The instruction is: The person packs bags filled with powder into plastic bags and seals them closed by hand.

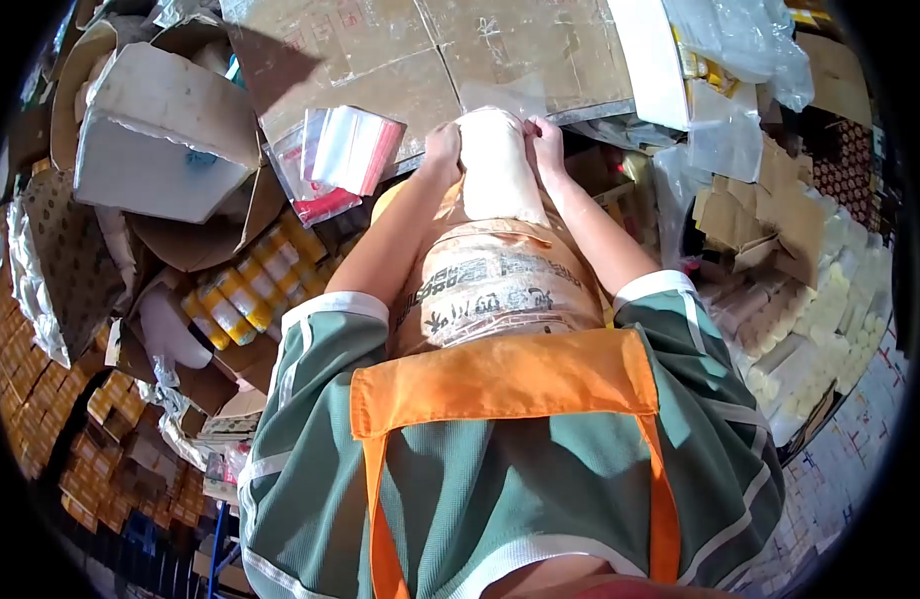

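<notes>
A white, smooth-sided bag (500, 170) with something pale in it lies lengthwise in front of me, over the apron. Clear film (505, 98) shows at its far end, at the cardboard's edge. My left hand (443, 150) is closed at the bag's upper left edge. At the upper right corner, my right hand (545, 148) is closed with its fingers pinched together. The fingertips of both hands are partly hidden. Left of my left hand lies a stack of clear zip bags with red edges (350, 150).
A brown cardboard surface (380, 70) spreads ahead. To the left stand a white foam box (166, 140) and yellow-banded packs (250, 290). On the right are clear plastic sheeting (739, 40), torn cardboard (759, 215) and pale wrapped rolls (819, 319).
</notes>
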The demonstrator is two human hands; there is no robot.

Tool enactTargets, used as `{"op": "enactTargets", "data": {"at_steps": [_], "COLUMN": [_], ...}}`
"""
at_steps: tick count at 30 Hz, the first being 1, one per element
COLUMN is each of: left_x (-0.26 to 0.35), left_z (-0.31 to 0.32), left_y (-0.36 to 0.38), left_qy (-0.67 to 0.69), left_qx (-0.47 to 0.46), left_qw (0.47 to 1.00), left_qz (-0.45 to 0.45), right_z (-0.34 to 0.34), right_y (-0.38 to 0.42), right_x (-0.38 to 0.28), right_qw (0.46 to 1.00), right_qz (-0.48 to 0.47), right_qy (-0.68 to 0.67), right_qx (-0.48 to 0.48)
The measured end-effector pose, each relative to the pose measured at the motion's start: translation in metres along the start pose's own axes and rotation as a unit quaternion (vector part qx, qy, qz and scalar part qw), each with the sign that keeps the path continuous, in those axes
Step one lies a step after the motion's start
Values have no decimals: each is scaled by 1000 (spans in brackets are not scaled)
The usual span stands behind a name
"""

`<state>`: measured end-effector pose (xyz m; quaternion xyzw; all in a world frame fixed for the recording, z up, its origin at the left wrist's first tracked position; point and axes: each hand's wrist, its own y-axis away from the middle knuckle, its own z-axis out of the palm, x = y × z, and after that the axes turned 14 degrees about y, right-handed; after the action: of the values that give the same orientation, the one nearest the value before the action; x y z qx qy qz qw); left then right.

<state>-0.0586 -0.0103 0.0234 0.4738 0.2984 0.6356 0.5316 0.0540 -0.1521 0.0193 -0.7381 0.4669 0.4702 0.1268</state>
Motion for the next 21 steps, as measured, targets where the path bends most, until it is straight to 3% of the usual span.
{"op": "enactTargets", "data": {"at_steps": [1, 2, 3, 4, 6, 7, 8, 9, 11, 12, 14, 15, 17, 18, 20, 21], "left_x": [5, 12, 20, 27, 12, 3, -5, -2, 10, 5, -6, -8, -13, -16, -16, -17], "left_z": [1, 0, 2, 7, 1, 4, 7, 24, 72, 76, 76, 76, 74, 71, 68, 66], "left_y": [0, 2, 6, 7, -14, -19, -26, -12, 30, 26, 16, 12, 6, 5, 3, 2], "left_qy": [-4, -241, -460, -646, -623, -435, -223, -229, 9, 6, -9, -10, -97, -97, -65, -62], "left_qx": [5, -72, -146, -210, -212, -238, -252, -246, -70, -65, -101, -96, 16, 22, 22, 27], "left_qw": [1000, 962, 852, 677, 694, 816, 897, 897, 992, 992, 965, 964, 952, 951, 958, 958], "left_qz": [1, 107, 204, 284, 293, 297, 288, 288, 108, 110, 243, 248, 291, 292, 279, 280], "right_z": [-3, -7, -10, -14, -23, -26, -29, -25, -11, -16, -23, -25, -29, -32, -45, -46], "right_y": [-3, -7, -9, -13, -23, -30, -35, -39, -47, -50, -52, -55, -59, -57, -54, -53], "right_x": [-9, -18, -30, -44, -59, -59, -58, -51, -32, -29, -25, -25, -25, -26, -51, -54], "right_qw": [999, 998, 996, 994, 987, 983, 977, 978, 982, 982, 968, 968, 994, 999, 998, 985], "right_qz": [-45, -65, -85, -105, -155, -172, -187, -185, 58, 61, 193, 193, 78, 21, -9, 22], "right_qy": [-14, 24, 30, 35, 37, 56, 75, 68, -141, -145, -158, -162, -68, -19, -51, -169], "right_qx": [-1, 9, 13, 17, 23, 46, 68, 66, 109, 106, 23, 18, 28, 34, 33, -5]}}
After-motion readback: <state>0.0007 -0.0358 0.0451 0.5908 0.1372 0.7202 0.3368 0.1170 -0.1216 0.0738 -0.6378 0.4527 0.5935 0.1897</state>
